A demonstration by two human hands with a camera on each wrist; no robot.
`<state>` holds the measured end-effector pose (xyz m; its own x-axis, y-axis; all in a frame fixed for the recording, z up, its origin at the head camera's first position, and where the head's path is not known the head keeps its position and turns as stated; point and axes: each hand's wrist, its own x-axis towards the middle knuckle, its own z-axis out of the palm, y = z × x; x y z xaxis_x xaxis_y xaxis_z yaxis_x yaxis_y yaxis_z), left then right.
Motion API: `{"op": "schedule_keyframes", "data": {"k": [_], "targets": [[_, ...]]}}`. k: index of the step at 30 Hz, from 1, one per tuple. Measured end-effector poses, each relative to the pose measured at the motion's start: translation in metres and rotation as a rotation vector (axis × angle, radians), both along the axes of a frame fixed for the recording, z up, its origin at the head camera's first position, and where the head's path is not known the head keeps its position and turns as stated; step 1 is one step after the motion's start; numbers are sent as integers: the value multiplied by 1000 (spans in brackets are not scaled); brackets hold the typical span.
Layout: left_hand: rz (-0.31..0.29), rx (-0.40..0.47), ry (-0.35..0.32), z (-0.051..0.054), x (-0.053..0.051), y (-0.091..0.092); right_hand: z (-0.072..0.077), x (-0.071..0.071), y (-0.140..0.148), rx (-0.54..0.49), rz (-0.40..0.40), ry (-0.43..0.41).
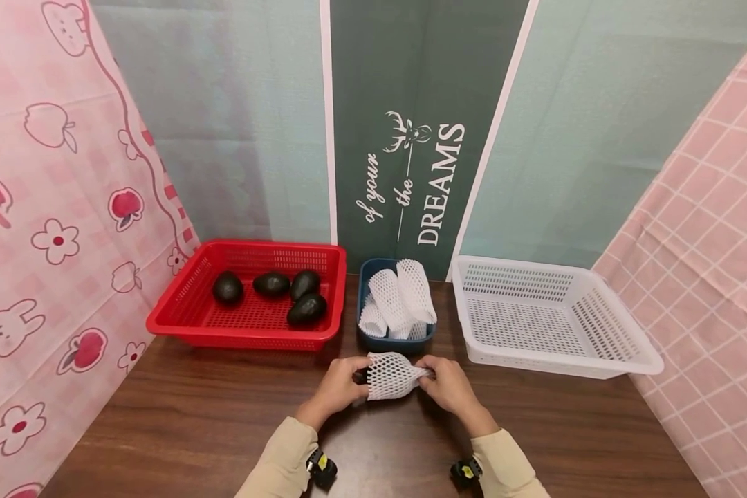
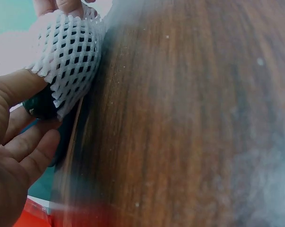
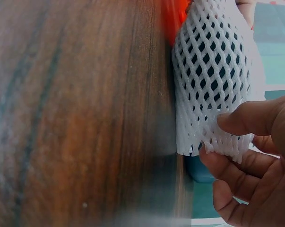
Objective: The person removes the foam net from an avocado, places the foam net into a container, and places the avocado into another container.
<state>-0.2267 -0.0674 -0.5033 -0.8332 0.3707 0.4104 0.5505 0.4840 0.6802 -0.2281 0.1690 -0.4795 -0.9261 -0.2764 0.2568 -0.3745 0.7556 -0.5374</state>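
A white foam net sleeve [image 1: 391, 377] covers most of a dark avocado [image 2: 40, 105], whose bare end sticks out on the left side. My left hand [image 1: 341, 384] grips that end, thumb on one side and fingers on the other. At the opposite end, my right hand [image 1: 451, 387] pinches the gathered tail of the sleeve between thumb and fingers. In the right wrist view the net [image 3: 213, 66] is stretched, with dark fruit showing through its holes. Both hands are low over the table, in front of the blue bin.
A red basket [image 1: 243, 339] at back left holds several avocados [image 1: 271, 283]. Behind the hands, a dark blue bin [image 1: 366, 339] contains several folded foam sleeves [image 1: 389, 297]. To the right stands a white basket [image 1: 554, 360]. Hanging cloths enclose the wooden table [image 1: 224, 415].
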Motion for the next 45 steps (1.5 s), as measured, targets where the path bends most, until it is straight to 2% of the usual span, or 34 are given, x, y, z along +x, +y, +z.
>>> {"op": "schedule_keyframes", "data": {"k": [7,14,22,29,35,45], "targets": [[-14,11,-6,0,1,-3,2,3,4,5,-6,-1],[-53,33,-68,8,6,-9,6,7,11,-9,-5,-17],[-84,3,-34,16,13,-17,6,11,14,-34,9,-16],[-100,2,-69,20,13,-24,7,13,17,-30,-5,-7],[-102,-10,-57,18,12,-30,7,14,20,-15,-20,-12],[-99,-18,-63,12,11,-35,7,12,19,1,3,-33]]}}
